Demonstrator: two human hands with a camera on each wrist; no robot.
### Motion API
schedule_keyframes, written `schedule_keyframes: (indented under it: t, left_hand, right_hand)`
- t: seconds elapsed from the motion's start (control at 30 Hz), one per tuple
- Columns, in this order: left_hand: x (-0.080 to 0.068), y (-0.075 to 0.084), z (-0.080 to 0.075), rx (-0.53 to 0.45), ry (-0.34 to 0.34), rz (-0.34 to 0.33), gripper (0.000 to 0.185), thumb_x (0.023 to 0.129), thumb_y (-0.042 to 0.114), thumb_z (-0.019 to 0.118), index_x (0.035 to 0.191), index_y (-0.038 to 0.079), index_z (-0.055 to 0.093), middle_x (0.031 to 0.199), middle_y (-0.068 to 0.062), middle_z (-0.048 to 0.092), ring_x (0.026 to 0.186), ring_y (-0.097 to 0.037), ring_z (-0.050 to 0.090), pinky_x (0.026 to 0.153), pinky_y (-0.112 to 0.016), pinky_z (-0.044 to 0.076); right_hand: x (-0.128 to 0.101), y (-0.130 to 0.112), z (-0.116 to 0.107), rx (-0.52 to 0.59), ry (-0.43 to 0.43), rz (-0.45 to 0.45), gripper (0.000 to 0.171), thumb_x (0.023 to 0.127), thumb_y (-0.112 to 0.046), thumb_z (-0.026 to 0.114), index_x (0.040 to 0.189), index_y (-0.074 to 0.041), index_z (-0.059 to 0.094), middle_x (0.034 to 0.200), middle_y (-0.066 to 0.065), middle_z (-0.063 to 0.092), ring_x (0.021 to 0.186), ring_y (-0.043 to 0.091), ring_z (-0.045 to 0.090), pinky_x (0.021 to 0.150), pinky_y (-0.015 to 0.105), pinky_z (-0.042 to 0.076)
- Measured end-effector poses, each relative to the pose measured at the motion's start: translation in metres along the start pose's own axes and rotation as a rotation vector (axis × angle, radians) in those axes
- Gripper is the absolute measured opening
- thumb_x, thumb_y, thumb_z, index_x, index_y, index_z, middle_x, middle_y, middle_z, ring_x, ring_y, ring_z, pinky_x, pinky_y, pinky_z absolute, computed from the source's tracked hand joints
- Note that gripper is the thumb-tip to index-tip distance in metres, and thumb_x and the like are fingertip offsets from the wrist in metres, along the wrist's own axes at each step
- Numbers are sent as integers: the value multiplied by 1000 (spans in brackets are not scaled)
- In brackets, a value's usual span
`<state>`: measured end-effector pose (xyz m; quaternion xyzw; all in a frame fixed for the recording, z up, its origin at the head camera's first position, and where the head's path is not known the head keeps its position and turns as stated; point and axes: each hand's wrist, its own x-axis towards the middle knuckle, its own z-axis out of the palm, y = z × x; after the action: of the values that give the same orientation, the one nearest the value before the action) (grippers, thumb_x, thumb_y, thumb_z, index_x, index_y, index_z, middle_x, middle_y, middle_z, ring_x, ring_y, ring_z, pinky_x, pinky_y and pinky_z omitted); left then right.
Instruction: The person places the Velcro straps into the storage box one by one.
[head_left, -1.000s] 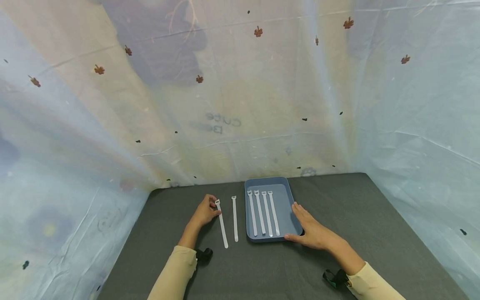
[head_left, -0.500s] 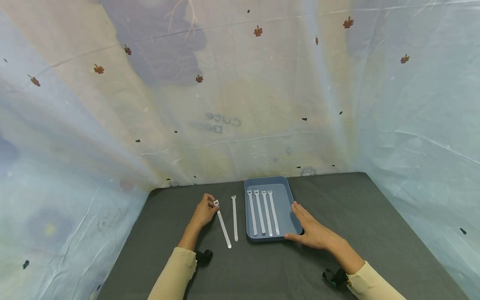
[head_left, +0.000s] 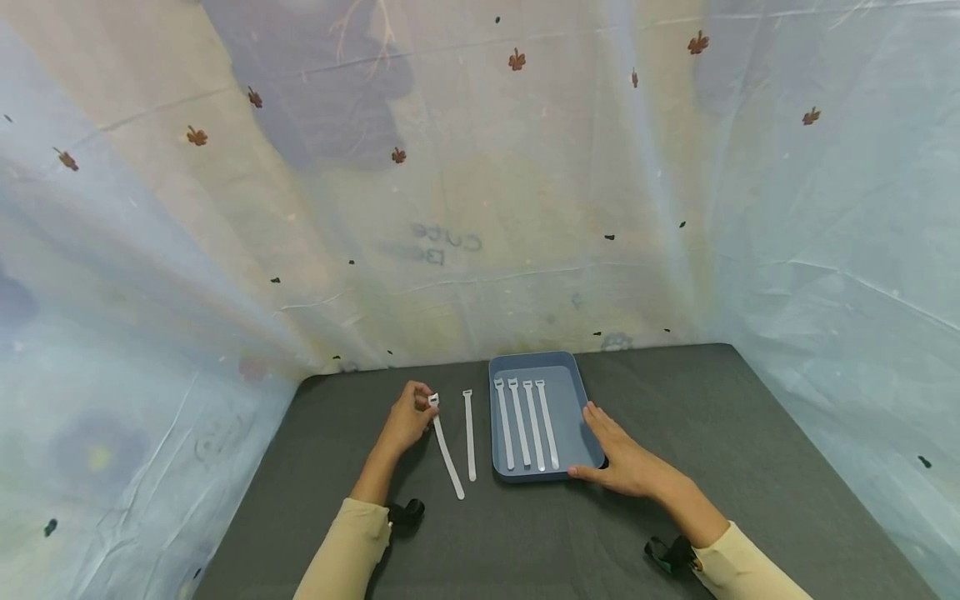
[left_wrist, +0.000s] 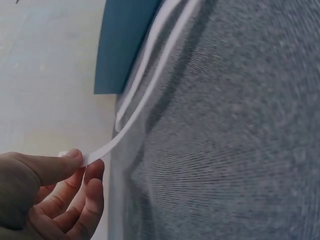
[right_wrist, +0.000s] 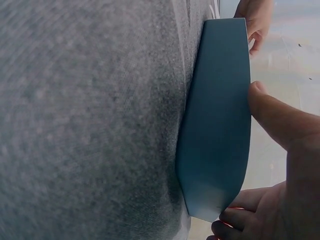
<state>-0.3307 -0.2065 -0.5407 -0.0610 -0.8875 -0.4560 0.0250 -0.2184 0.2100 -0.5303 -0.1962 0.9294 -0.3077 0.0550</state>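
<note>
White and slim, the held strap [head_left: 446, 452] runs lengthwise toward the person, pinched near its buckle between the left hand's [head_left: 407, 417] thumb and fingers, its tail bowing slightly rightward. It sits left of the loose strap [head_left: 470, 437] on the grey cloth [head_left: 510, 542]; whether the tail touches that cloth is hard to tell. In the left wrist view the thumb covers part of the pinched end, and the tray [head_left: 572, 417] is cut off above. Four inner straps [head_left: 521, 425] lie side by side in it, buckles pointing away. The right hand [head_left: 628, 462] is spread wide around the tray's near right corner.
</note>
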Motion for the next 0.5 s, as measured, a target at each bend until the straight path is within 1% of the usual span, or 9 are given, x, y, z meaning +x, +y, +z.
schedule_keyframes:
  t: [0.17, 0.23, 0.3, 0.4, 0.5]
  left_hand:
    - [-4, 6, -3, -81, -10, -19, 39, 98, 3, 79, 132, 4, 59, 106, -14, 71, 81, -22, 74, 73, -40, 65]
    - [-5, 9, -4, -99, -20, -21, 36, 98, 4, 79, 129, 2, 62, 106, -13, 73, 83, -21, 75, 76, -43, 66]
    - [-6, 13, -5, -102, -28, -10, 31, 98, 6, 79, 126, 1, 64, 105, -12, 74, 83, -22, 75, 78, -46, 66]
    - [-8, 19, -7, -115, -39, 9, 25, 100, 7, 78, 120, 3, 64, 104, -11, 74, 85, -26, 76, 79, -50, 66]
    - [-11, 27, -9, -131, -47, 19, 23, 100, 8, 77, 119, 7, 64, 105, -11, 75, 88, -33, 76, 77, -48, 66]
  right_hand:
    - [-1, 0, 0, -2, 3, -1, 119, 95, -62, 76, 169, 7, 14, 177, 28, 7, 162, 50, 11, 125, 72, 24]
    - [-1, 0, 0, -3, 3, 0, 119, 95, -62, 76, 169, 7, 14, 177, 28, 7, 162, 50, 11, 125, 72, 24]
    - [-1, 0, 0, -8, 3, -1, 119, 95, -62, 76, 169, 7, 14, 177, 28, 7, 162, 50, 11, 125, 72, 24]
    - [0, 1, 0, -13, 3, -2, 119, 95, -63, 75, 169, 7, 14, 177, 28, 8, 162, 50, 12, 125, 72, 24]
    - [0, 1, 0, -15, 2, -2, 119, 95, -63, 75, 169, 6, 14, 177, 28, 7, 162, 49, 12, 125, 72, 24]
